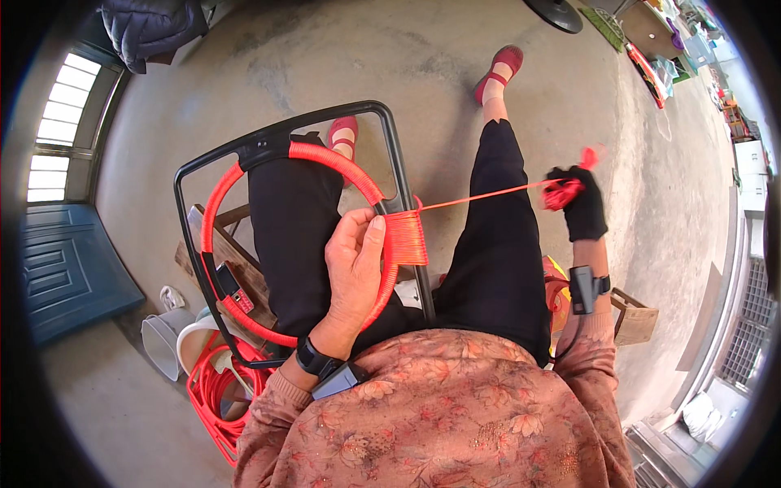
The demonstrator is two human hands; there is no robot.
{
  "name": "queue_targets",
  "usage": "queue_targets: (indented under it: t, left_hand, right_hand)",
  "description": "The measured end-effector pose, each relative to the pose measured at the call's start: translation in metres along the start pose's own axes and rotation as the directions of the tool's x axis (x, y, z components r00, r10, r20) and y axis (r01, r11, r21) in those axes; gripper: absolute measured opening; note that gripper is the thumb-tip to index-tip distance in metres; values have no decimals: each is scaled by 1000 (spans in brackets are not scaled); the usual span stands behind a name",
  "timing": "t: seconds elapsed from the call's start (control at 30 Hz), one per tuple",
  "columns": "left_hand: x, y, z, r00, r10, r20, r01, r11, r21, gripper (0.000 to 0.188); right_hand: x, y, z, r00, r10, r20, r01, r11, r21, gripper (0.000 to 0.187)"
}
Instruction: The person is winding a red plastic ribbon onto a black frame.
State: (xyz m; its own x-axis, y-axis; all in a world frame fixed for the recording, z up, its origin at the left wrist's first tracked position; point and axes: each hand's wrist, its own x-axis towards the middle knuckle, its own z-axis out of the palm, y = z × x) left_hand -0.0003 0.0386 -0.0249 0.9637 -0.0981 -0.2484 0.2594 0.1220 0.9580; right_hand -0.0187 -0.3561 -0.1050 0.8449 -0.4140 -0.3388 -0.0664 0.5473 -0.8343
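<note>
Across my left thigh lies a black tubular frame point(333, 111) with a round ring inside it. Red cord wraps parts of the ring point(332, 156), and bare black stretches show between them. At the right side, close turns of red cord point(407, 238) bind the ring to the frame's side bar. My left hand point(355, 259), bare, grips the ring just left of these turns, its thumb and fingers closed. A taut strand point(488, 194) runs right from the turns to my right hand point(587, 210). That hand wears a black glove and is closed on a bundle of red cord point(561, 193).
A small phone with red keys point(231, 286) rests on a wooden stool point(256, 285) by my left leg. Buckets point(163, 346) and a red basket point(215, 390) stand at lower left. Right of me is a wooden stool point(637, 317); a blue door point(77, 264) is far left.
</note>
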Motion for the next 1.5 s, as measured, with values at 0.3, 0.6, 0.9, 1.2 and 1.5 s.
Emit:
queue_targets:
  t: [0.3,0.6,0.9,1.2,1.5]
  left_hand:
    - [2,0,-1,999,-9,-41,8,999,-39,18]
    - [3,2,1,999,-27,-46,14,964,-266,19]
    - [0,2,4,959,-167,231,222,946,-237,22]
    - [-6,-1,9,926,-228,300,297,932,-206,23]
    - [0,-8,-3,977,-177,120,194,969,-155,13]
  right_hand:
    - [-32,28,54,986,64,155,-55,996,-64,21]
    - [-71,70,153,557,58,829,518,755,-401,22]
    - [-73,64,188,811,358,464,-533,778,332,14]
    - [-79,54,197,769,459,445,-234,850,-473,23]
    - [-97,53,183,763,505,404,-229,796,-561,25]
